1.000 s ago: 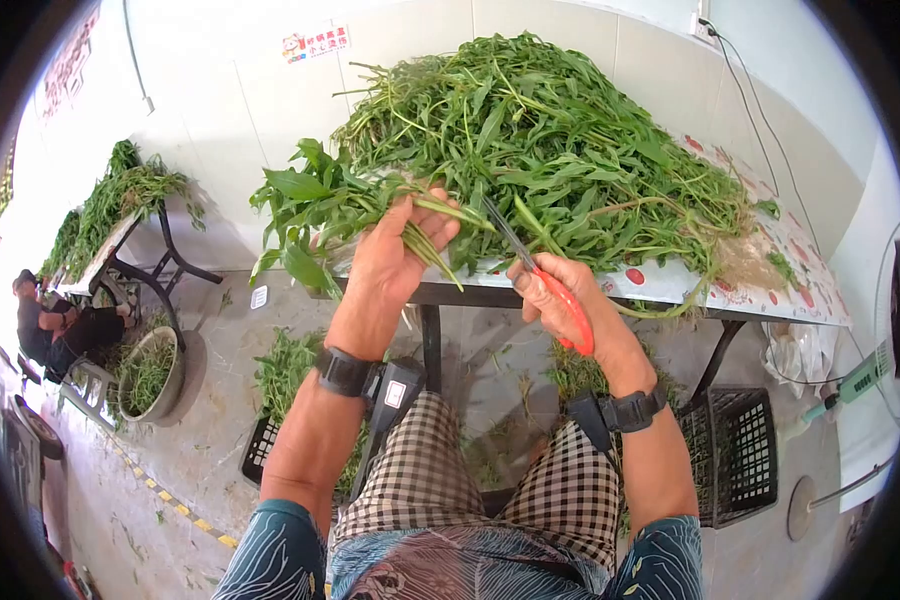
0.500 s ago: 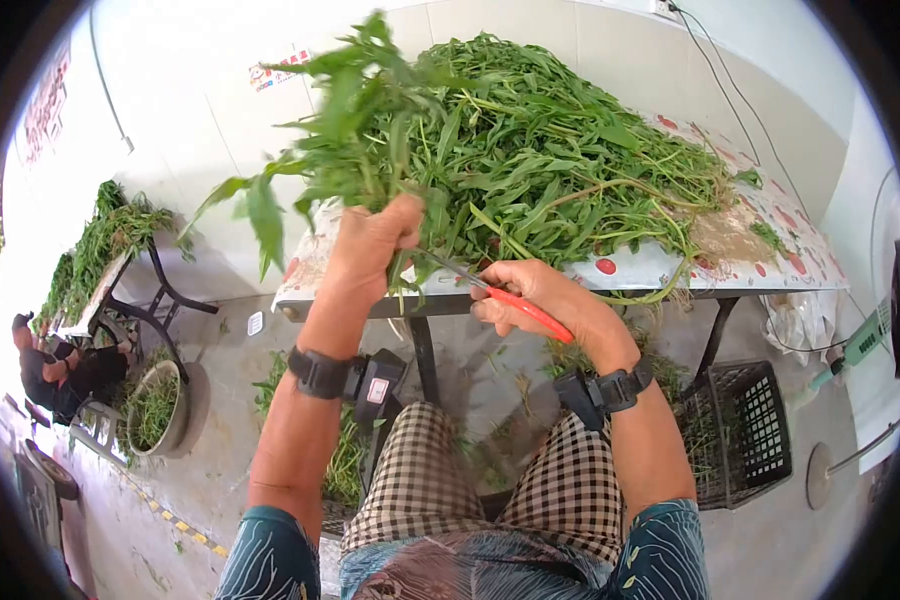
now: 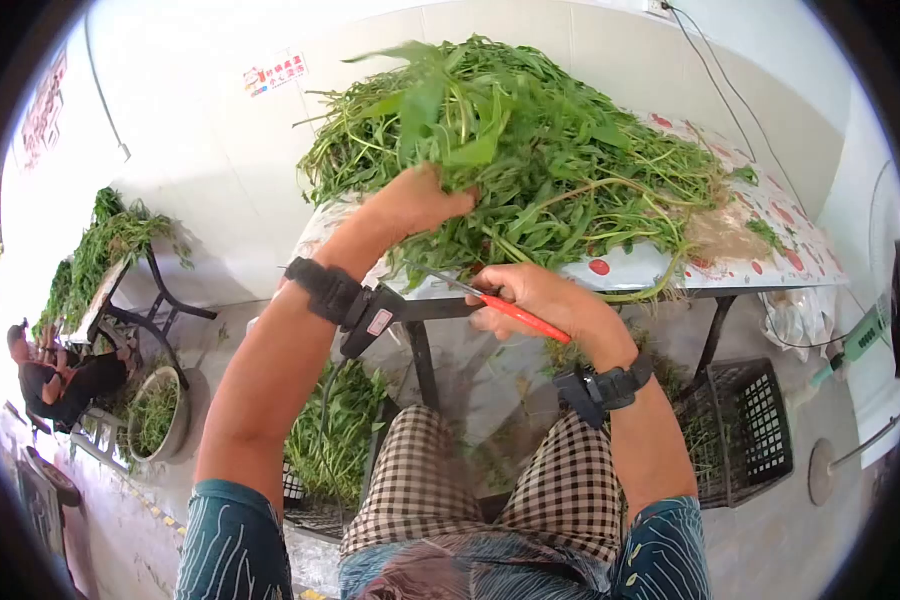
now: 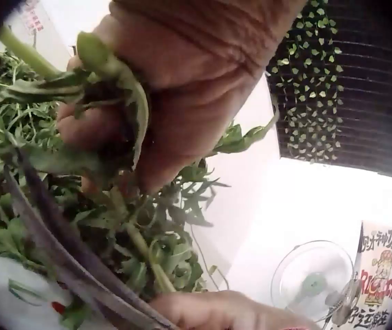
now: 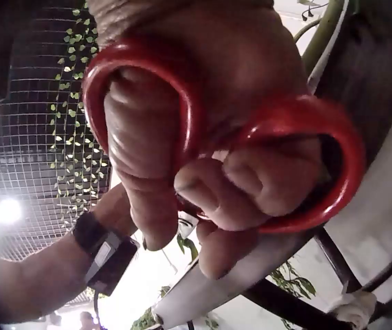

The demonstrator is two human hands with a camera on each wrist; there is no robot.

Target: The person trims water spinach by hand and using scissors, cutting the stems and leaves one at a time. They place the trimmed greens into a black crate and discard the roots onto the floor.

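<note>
My left hand (image 3: pixel 417 203) is at the front left of a big heap of leafy green stems (image 3: pixel 610 150). Its fingers curl around a bunch of leafy stems (image 3: pixel 460 115), blurred and overlapping the heap in the head view. A curled leaf (image 4: pixel 137 103) hangs across the fingers in the left wrist view. My right hand (image 3: pixel 535 295) holds red-handled scissors (image 3: pixel 525 317) at the table's front edge. Its thumb and fingers pass through the red loops (image 5: pixel 190 117). The scissor blades (image 4: pixel 58 247) point up and left, below the left hand.
The heap lies on a table with a white, red-spotted cover (image 3: pixel 582 272). Below stand a crate of greens (image 3: pixel 335 430) at left and a black crate (image 3: pixel 765 425) at right. Further left are a basin (image 3: pixel 182 415), a seated person (image 3: pixel 55 370) and another table of greens (image 3: pixel 120 245).
My left hand first turned the bunch upright beside the scissors, then carried it up and right over the heap. The right hand moved slightly left and keeps hold of the scissors.
</note>
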